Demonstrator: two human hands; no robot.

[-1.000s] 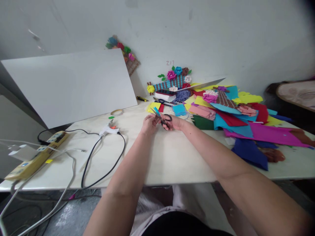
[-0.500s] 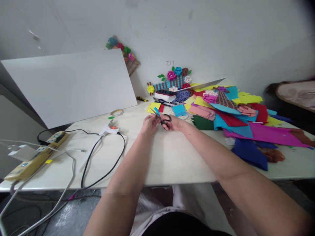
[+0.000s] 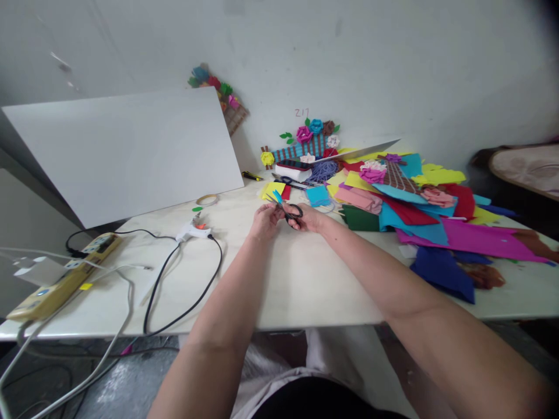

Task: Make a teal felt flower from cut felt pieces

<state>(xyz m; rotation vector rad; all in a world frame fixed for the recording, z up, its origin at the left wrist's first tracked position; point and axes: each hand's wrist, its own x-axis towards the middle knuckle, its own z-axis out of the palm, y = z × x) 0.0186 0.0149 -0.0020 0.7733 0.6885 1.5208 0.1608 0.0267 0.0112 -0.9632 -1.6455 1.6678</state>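
Note:
Black-handled scissors (image 3: 293, 214) are in my right hand (image 3: 309, 217), with the fingers closed round the handles and the blades pointing up and left. My left hand (image 3: 265, 220) pinches a small piece of bright blue paper (image 3: 278, 196) right at the blades. Both hands are close together over the white table. Just beyond them lie yellow paper squares (image 3: 273, 190), a red piece (image 3: 286, 192) and a stack of blue squares (image 3: 318, 196).
A glue gun (image 3: 193, 231) with a black cord lies at left, near a yellow power strip (image 3: 65, 276). A large white board (image 3: 126, 154) leans behind. Coloured paper (image 3: 463, 235) is heaped at right. A tape roll (image 3: 207, 200) and a cutter (image 3: 251, 176) lie farther back.
The scissors' handles have closed slightly and turned a little in my right hand. Both hands stay in nearly the same place, and the blue paper is still at the blades.

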